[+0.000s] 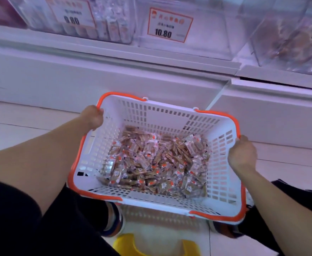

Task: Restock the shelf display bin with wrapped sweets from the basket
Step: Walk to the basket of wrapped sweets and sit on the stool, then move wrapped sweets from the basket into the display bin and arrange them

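White slotted basket (pixel 223 163) w/ orange rim, clear-wrapped brown sweets (pixel 155 161).

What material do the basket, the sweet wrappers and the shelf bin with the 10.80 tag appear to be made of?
Basket: moulded plastic, it seems, with white slotted walls and an orange rim, fairly matte.
Wrappers: thin clear glossy film, since the brown sweets show through and light glints off it.
Bin: clear rigid plastic, probably acrylic; the shelf shows through its walls.
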Demonstrator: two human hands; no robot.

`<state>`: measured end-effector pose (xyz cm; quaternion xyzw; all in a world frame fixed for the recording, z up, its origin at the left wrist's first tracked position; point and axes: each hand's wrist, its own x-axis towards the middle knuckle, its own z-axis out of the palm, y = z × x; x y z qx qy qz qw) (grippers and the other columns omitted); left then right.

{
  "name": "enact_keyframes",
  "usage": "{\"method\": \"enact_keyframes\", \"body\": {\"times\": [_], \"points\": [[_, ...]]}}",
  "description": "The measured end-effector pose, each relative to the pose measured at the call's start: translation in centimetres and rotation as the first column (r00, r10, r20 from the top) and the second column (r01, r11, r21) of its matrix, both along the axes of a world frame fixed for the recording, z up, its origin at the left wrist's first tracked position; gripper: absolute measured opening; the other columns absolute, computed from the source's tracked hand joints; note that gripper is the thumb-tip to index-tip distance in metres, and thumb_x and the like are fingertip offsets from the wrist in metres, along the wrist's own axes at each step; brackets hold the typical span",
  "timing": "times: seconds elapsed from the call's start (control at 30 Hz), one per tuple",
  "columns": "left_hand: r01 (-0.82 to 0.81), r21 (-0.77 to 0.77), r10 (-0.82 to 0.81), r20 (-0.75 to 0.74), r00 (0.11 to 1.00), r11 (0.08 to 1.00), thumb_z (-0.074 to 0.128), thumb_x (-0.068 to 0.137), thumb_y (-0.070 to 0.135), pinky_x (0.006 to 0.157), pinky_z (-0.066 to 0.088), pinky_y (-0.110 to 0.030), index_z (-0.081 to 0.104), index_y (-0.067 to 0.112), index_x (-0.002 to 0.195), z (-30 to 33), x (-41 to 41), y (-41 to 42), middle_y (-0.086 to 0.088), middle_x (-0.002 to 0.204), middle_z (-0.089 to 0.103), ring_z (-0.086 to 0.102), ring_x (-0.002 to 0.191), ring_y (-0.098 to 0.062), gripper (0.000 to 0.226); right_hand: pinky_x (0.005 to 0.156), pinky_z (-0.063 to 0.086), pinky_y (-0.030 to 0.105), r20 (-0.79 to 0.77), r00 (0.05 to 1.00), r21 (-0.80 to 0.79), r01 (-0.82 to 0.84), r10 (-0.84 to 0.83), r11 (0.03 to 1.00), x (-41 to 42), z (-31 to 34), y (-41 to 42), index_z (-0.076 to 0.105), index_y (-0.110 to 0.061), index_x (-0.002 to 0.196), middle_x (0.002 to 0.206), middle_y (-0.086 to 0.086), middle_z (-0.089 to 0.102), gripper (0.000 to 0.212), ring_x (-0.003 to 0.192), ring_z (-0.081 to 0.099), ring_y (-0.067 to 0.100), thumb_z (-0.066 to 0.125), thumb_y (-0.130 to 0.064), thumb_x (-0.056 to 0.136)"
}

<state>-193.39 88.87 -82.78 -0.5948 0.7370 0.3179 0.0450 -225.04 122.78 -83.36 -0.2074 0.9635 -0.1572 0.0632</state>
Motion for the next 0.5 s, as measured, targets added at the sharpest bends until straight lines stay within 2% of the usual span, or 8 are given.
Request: {"method": "enact_keyframes", "body": {"times": [0.07,0.1,0.17,0.23,0.3,0.37,0.43,0.5], "points": [[0.057,0.013,-0.058,0.117,0.991,0.998,0.034,0.106,0.027,0.097,0.044,-0.043,0.048,-0.017,0.128,2.0,-0.7,1.0,-0.038,0.131,0.05,0.053,0.119,-0.047,0.051,0.07,0.039,0.037,0.084,0.995,0.183,-0.07,0.055,0.981,-0.5,1.8,-0.2,0.05,-0.009,0.093,0.106,0.025,0.063,0.014,0.089,0.056,0.038,0.04,-0.015,0.101],[0.082,0.031,-0.086,0.175,0.981,0.996,0.037,0.105,0.032,0.106,0.036,-0.042,0.037,-0.012,0.14,3.3,-1.0,1.6,-0.034,0.144,0.039,0.042,0.132,-0.045,0.056,0.076,0.043,0.037,0.152,0.982,0.341,-0.158,0.112,0.927,-0.9,3.6,-0.5,0.057,-0.008,0.099,0.114,0.023,0.064,0.019,0.1,0.059,0.038,0.043,-0.021,0.102],[0.091,0.014,-0.091,0.262,0.961,0.996,0.044,0.101,0.047,0.112,0.028,-0.042,0.024,-0.006,0.148,6.4,-1.7,2.6,-0.027,0.153,0.027,0.029,0.14,-0.041,0.074,0.09,0.045,0.035,0.268,0.937,0.585,-0.343,0.224,0.735,-1.8,9.1,-2.5,0.062,-0.006,0.119,0.129,0.017,0.061,0.042,0.116,0.058,0.034,0.044,-0.04,0.102],[0.185,-0.072,-0.161,0.252,0.954,0.98,0.045,0.099,0.05,0.108,0.034,-0.039,0.043,-0.005,0.138,10.4,-2.7,3.0,-0.026,0.144,0.043,0.041,0.134,-0.038,0.067,0.092,0.046,0.034,0.26,0.883,0.654,-0.458,0.39,0.601,-1.8,15.6,-5.4,0.062,-0.011,0.123,0.131,0.013,0.061,0.054,0.117,0.058,0.031,0.043,-0.054,0.098],[0.346,-0.103,-0.339,0.085,0.937,0.932,0.045,0.101,0.042,0.092,0.046,-0.034,0.068,0.001,0.104,15.5,-3.8,3.3,-0.022,0.114,0.067,0.061,0.111,-0.032,0.046,0.081,0.047,0.035,0.098,0.753,0.576,-0.576,0.651,0.58,-0.8,21.6,-8.1,0.064,-0.021,0.111,0.119,0.008,0.066,0.048,0.106,0.062,0.029,0.046,-0.062,0.092],[0.428,-0.123,-0.442,-0.124,0.888,0.895,0.051,0.099,0.036,0.073,0.052,-0.026,0.071,0.011,0.083,20.8,-4.7,4.5,-0.007,0.087,0.074,0.07,0.085,-0.019,0.035,0.074,0.05,0.034,-0.136,0.556,0.286,-0.771,0.82,0.57,1.0,26.3,-9.6,0.063,-0.027,0.103,0.102,0.0,0.069,0.045,0.091,0.064,0.023,0.047,-0.065,0.085],[0.469,-0.32,-0.539,-0.183,0.822,0.823,0.057,0.096,0.035,0.062,0.048,-0.016,0.069,0.015,0.082,25.5,-5.6,5.7,0.005,0.075,0.071,0.065,0.068,-0.005,0.027,0.085,0.052,0.035,-0.356,0.396,0.061,-0.894,0.847,0.444,2.6,28.9,-10.3,0.061,-0.026,0.118,0.11,-0.002,0.066,0.046,0.098,0.062,0.019,0.056,-0.056,0.083],[0.439,-0.572,-0.617,-0.156,0.771,0.693,0.062,0.093,0.032,0.065,0.046,-0.014,0.07,0.019,0.093,28.5,-6.4,6.3,0.009,0.081,0.069,0.059,0.069,0.002,0.015,0.104,0.044,0.039,-0.462,0.42,0.03,-0.873,0.781,0.487,3.0,29.0,-11.1,0.051,-0.017,0.136,0.133,0.005,0.055,0.057,0.121,0.051,0.024,0.069,-0.036,0.085]]}}
